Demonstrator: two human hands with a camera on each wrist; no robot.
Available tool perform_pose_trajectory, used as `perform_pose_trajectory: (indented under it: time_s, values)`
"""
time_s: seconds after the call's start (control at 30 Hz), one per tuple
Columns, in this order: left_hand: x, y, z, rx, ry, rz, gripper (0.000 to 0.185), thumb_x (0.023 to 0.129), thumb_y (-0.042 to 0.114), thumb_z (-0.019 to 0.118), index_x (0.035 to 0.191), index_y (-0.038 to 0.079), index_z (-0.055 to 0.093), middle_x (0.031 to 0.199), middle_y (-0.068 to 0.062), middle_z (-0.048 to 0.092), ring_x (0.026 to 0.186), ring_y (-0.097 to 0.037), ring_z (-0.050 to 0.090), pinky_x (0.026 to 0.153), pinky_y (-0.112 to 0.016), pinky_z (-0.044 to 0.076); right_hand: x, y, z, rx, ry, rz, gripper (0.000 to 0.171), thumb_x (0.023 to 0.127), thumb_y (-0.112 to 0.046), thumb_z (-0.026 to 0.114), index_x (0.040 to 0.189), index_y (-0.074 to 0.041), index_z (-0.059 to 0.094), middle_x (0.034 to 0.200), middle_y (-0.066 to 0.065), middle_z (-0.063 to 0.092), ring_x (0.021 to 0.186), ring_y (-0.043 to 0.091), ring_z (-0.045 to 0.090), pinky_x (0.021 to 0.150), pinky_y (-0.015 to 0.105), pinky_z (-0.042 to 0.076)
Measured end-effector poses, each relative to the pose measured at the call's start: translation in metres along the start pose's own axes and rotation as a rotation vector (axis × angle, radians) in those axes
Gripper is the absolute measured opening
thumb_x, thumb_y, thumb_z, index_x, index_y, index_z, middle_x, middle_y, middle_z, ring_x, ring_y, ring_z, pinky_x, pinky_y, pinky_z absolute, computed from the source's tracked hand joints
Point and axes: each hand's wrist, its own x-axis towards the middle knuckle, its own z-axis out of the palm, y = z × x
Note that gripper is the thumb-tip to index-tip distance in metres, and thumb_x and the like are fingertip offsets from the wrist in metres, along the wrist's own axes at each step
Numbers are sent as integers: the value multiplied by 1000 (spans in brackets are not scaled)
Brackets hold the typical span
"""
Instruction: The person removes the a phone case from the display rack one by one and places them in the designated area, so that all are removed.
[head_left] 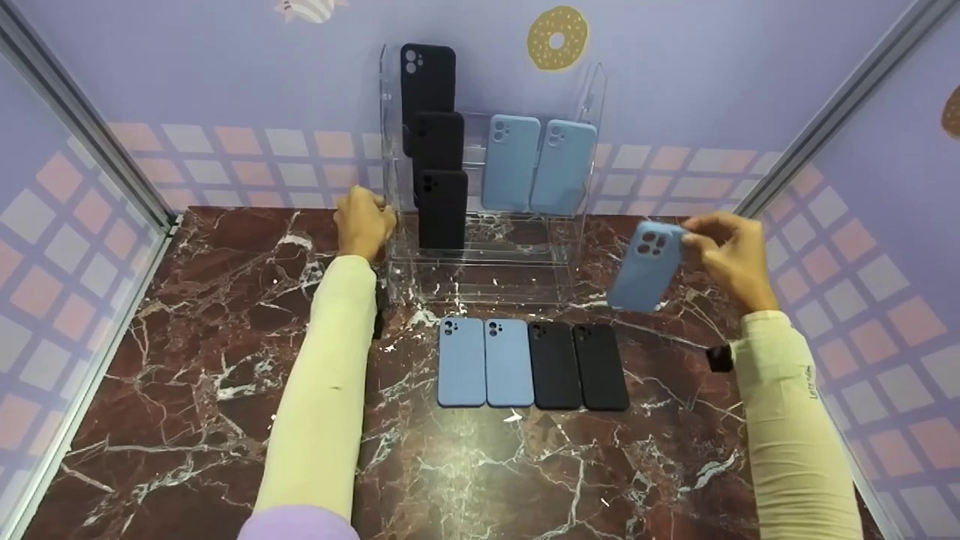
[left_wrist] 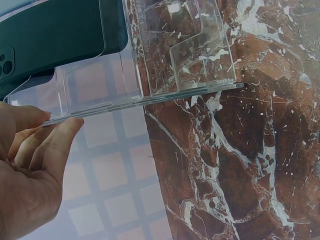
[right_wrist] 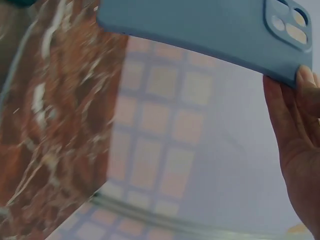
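Note:
My right hand (head_left: 731,255) pinches a blue phone case (head_left: 646,270) by its upper corner, to the right of the clear acrylic stand (head_left: 495,292). In the right wrist view, thumb and fingers meet at the corner beside the case's camera cutout. My left hand (head_left: 363,223) grips the left side panel of the stand; the left wrist view shows thumb and fingertips on either side of its thin edge. Black phone cases (head_left: 442,210) lean on the stand's tiers in a column at left. Two blue phone cases (head_left: 511,161) stand side by side on its right.
In front of the stand, two light blue cases (head_left: 461,364) and two black cases (head_left: 600,367) lie in a row on the brown marbled table (head_left: 525,472). Walls with a checked pattern (head_left: 292,161) close in the table at the back and both sides.

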Motion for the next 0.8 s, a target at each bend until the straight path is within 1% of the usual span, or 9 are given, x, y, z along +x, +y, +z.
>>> perform_pose_trajectory:
  time_s: [0.13,0.17,0.23,0.27,0.37,0.43,0.5,0.6,0.8]
  values:
    - [0,-1,0,10,3,6,27,92,11,62,112,-1,75,122,-18,70,118,-43,61,105,-54,43,-4,31,-6,18,-120,116,19,89,10,69,108,14,67,96,15,72,75,12,69,67,21,58]
    - [1,-1,0,12,3,7,27,92,11,62,112,-1,75,123,-18,70,118,-43,61,105,-54,43,-5,37,-7,7,-143,135,20,89,9,69,108,13,67,96,15,72,76,13,69,69,22,58]
    - [1,-2,0,13,6,7,26,92,11,63,111,-1,76,122,-19,70,117,-44,61,105,-54,43,-7,47,-7,-11,-182,168,19,89,9,69,108,12,67,96,15,72,75,15,69,67,24,59]
    - [2,-2,0,12,8,6,26,92,11,63,111,-1,76,122,-18,70,117,-44,61,105,-55,43,-8,52,-6,-14,-200,180,19,89,9,69,107,13,67,96,18,71,74,16,70,66,25,59]
    - [1,-3,1,11,15,5,26,91,10,63,111,-1,76,122,-18,70,117,-44,62,104,-55,45,-12,66,-4,-49,-248,167,18,87,11,69,104,15,68,97,27,70,70,14,68,62,23,58]
    - [1,-3,1,8,20,3,27,91,10,63,112,-1,76,122,-18,70,116,-44,63,103,-55,46,-15,75,-3,-67,-277,155,17,86,12,69,102,16,68,96,30,69,67,12,66,60,21,56]
    - [0,-3,1,4,21,1,27,91,10,63,113,-1,76,122,-18,70,115,-44,63,103,-55,47,-18,84,-1,-108,-296,133,15,86,10,70,100,15,69,94,29,70,65,10,63,59,19,54]
    - [0,-3,1,0,21,2,27,92,10,63,112,-1,76,121,-18,71,115,-43,64,103,-54,47,-23,95,1,-153,-314,127,12,86,8,71,97,13,71,91,28,71,62,8,59,57,18,50]
    - [0,-3,0,12,14,0,27,92,12,63,112,-1,76,122,-18,70,117,-44,62,104,-55,45,-30,111,9,-183,-351,120,15,85,5,75,96,14,72,90,27,72,66,7,61,60,15,48]
